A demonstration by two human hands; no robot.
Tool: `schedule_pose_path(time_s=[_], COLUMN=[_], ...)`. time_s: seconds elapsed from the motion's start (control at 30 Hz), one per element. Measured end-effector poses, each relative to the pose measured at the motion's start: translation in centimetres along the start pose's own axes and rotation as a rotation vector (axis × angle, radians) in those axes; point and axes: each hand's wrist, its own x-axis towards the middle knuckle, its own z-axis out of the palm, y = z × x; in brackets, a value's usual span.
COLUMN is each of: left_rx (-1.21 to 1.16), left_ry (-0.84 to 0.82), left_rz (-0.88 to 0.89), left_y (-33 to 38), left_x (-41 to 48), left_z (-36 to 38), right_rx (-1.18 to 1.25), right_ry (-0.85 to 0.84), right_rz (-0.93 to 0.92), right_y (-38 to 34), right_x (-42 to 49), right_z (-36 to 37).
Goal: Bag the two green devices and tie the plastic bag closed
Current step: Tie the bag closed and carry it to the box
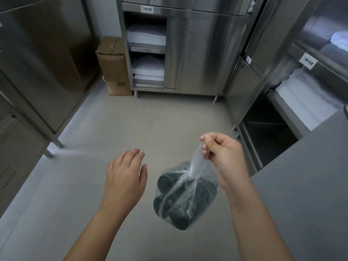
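Observation:
A clear plastic bag [195, 178] hangs in the air at lower centre, its neck gathered into a twist. Inside it lie the two dark green devices [178, 202], rounded shapes pressed together and blurred by the plastic. My right hand [220, 153] pinches the top of the bag's neck between thumb and fingers and carries the whole weight. My left hand [125, 176] hovers palm down to the left of the bag, fingers spread and apart from it, holding nothing.
Steel cabinets line the room: one on the left [37, 72], one at the back [197, 53] with shelves of folded white linen [146, 36], and more on the right. A cardboard box [113, 66] stands in the back corner. A grey counter [310, 185] lies beside my right arm.

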Motion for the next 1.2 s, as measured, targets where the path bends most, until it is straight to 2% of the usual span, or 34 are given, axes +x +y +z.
schedule_pose_path(time_s=[0.2, 0.33, 0.6, 0.73, 0.9, 1.2], left_rx=[0.046, 0.056, 0.046, 0.021, 0.027, 0.132], left_ry=[-0.035, -0.043, 0.003, 0.047, 0.068, -0.008], left_rz=[0.021, -0.03, -0.121, -0.147, -0.165, -0.243], left_y=[-5.0, -8.9, -12.9, -14.1, -15.3, -17.2], left_x=[0.0, 0.0, 1.4, 3.2, 8.1, 21.5], left_z=[-3.4, -4.6, -5.4, -4.9, -3.2, -0.6], right_rx=[-0.082, -0.077, -0.04, -0.075, -0.067, -0.075], right_ry=[-0.002, -0.028, -0.12, -0.189, -0.241, -0.411], right_rz=[0.01, 0.027, 0.075, 0.035, -0.001, 0.074], right_y=[-0.4, 0.5, 2.3, 3.2, 4.1, 3.8], right_x=[-1.0, -0.7, 2.2, 4.9, 10.8, 23.7], right_z=[4.5, 8.0, 14.1, 16.9, 19.9, 24.2])
